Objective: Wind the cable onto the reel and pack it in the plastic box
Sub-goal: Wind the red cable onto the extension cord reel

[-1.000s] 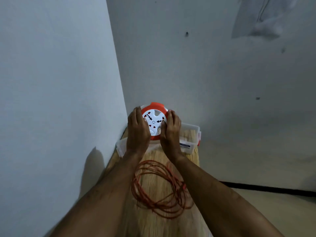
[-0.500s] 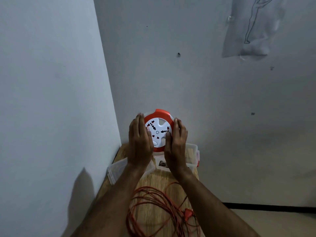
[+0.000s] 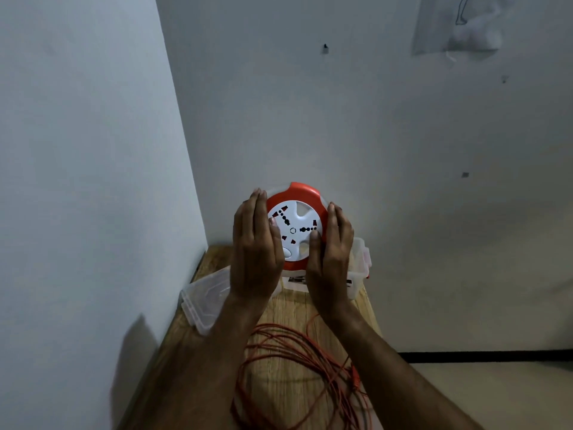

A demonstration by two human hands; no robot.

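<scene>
1. The reel [image 3: 294, 226] has risen further, now held up in front of the box [image 3: 356, 274].
2. Left hand [image 3: 255, 252] and right hand [image 3: 330, 259] clasp its sides, thumbs on its face.
3. The cable [image 3: 297, 377] lies loose on the counter [image 3: 294, 308], nearer than the box; winding hasn't begun.

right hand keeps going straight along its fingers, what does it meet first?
The right hand points up and away toward the back wall. Nothing shows beyond its fingertips, so likely the wall first; depth is unclear. The reel it holds sits beside its palm, not ahead.
</scene>
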